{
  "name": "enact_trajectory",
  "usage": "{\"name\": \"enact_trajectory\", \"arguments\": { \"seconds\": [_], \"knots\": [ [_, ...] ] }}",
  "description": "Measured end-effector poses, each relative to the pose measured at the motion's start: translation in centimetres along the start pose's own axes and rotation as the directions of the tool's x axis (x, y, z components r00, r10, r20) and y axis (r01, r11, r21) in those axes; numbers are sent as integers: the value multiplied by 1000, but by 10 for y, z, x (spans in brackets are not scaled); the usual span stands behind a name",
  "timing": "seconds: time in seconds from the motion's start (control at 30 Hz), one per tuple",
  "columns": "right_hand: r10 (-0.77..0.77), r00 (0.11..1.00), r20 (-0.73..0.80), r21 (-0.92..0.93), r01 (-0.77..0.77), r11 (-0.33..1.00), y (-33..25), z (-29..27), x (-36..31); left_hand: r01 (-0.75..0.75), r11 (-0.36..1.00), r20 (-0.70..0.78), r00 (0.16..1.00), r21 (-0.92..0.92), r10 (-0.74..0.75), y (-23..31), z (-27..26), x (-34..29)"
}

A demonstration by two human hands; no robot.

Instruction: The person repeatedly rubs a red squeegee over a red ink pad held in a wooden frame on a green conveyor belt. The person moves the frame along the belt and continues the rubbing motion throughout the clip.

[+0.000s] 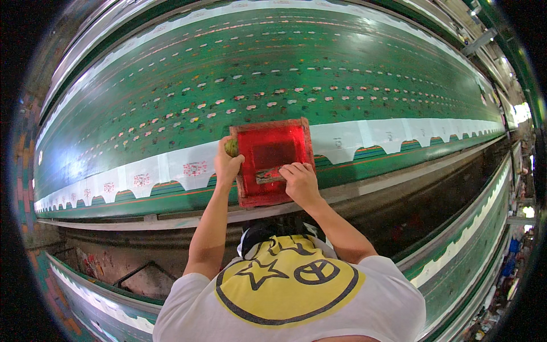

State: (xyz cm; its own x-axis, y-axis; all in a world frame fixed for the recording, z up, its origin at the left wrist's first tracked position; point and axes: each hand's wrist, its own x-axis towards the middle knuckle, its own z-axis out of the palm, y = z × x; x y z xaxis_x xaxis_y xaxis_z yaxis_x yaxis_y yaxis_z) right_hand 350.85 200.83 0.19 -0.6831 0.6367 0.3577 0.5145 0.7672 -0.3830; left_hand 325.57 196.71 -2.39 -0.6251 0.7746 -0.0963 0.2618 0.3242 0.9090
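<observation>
A red screen-printing frame (308, 141) with worn wooden sides lies on the near edge of a long green table, over a strip of white fabric pieces (336, 142). My left hand (227, 164) is closed round its left side, beside a yellow-green lump (231, 147) whose kind I cannot make out. Inside the frame, my right hand (300, 181) grips the right end of a squeegee (268, 175) with a worn, reddish handle. The blade rests low on the red mesh (250, 194), below a darker rectangular patch. Whatever fabric lies under the frame is hidden.
Left of the frame, several white pieces carry small red prints (195, 168); those to the right show faint outlines. Rows of small pale marks (250, 107) cross the green table (342, 68). A ledge (364, 191) runs along its near side. Another green table (456, 262) stands behind me.
</observation>
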Motion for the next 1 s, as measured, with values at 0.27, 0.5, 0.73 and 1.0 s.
{"name": "enact_trajectory", "arguments": {
  "seconds": [0.27,0.5,0.73,1.0],
  "knots": [
    [1,1000,1,-52,-1,999,94,-75,-24,-24,984,-11,1000,-178,23,29,119,-6],
    [42,999,9,-80,-41,996,182,-104,-59,34,997,18,999,-76,-33,72,213,-20],
    [35,999,42,-18,-34,999,203,-107,-70,76,997,15,997,-3,-76,77,227,-24],
    [19,997,77,23,-21,1000,207,-111,-70,114,988,-39,993,107,-111,82,229,-23]
  ]
}}
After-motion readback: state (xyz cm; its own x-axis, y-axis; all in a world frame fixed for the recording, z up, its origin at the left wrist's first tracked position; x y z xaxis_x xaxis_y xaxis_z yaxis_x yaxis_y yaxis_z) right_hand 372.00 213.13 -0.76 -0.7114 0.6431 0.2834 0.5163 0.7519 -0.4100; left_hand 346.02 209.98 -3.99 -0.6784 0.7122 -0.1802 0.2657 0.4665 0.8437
